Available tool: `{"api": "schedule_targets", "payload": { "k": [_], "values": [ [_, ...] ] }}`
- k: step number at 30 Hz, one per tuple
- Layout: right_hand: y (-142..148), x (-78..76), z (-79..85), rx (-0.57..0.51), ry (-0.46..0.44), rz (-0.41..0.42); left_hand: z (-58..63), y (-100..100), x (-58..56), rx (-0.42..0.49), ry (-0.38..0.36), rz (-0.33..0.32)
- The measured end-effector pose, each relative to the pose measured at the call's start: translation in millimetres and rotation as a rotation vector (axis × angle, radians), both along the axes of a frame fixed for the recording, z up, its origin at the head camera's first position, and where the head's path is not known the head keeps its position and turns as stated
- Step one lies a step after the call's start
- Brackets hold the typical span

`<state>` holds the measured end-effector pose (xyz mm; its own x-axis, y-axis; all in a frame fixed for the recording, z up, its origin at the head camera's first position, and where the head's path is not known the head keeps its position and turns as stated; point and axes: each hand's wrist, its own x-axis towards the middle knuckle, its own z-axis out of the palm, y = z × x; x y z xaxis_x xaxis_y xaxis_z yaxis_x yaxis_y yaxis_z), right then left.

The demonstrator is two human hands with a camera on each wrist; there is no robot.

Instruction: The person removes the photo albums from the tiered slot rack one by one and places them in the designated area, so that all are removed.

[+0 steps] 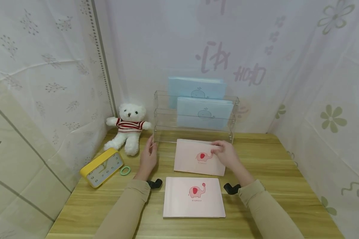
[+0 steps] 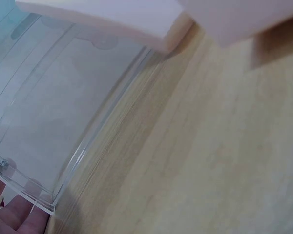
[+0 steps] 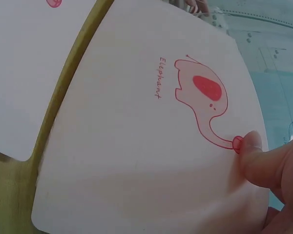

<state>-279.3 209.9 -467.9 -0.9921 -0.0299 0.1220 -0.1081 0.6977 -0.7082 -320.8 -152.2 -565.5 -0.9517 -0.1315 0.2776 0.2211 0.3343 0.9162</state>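
Loading step, I judge: right fingers (image 1: 219,144) pinch rear elephant booklet (image 1: 188,156); left fingers (image 2: 14,212), uncurled, touch acrylic rack (image 1: 167,134). Next: likely seat booklet there.

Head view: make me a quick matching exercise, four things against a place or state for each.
Things:
1. Left hand
2. Right hand
3. Green ring
4. Teddy bear

Place or state:
A. Lying flat on the table beside the yellow clock
B. Pinching the pink booklet nearer the clear rack
C. Dressed in a red-and-white striped top
D. Touching the rack's left end

Right pairs: 1-D, 2-B, 3-A, 4-C
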Motion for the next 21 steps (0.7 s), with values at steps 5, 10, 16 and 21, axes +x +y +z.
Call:
{"api": "schedule_targets", "payload": {
  "k": [5, 10, 16, 21],
  "values": [
    [-2, -1.8, -4.5, 0.061, -0.033, 0.0, 1.0, 0, 1.9, -0.007, 0.001, -0.005],
    [-4, -0.9, -9.8, 0.053, -0.041, 0.003, 1.2, 0, 1.2, 0.002, 0.008, -0.005],
    [-2, -0.2, -13.8, 0.056, -0.04, 0.015, 1.0, 0, 0.4, 0.009, 0.012, -0.003],
    [0, -0.6, -17.2, 0.047, -0.035, 0.033, 1.7, 1, 1.0, 0.009, 0.018, 0.004]
  ]
}}
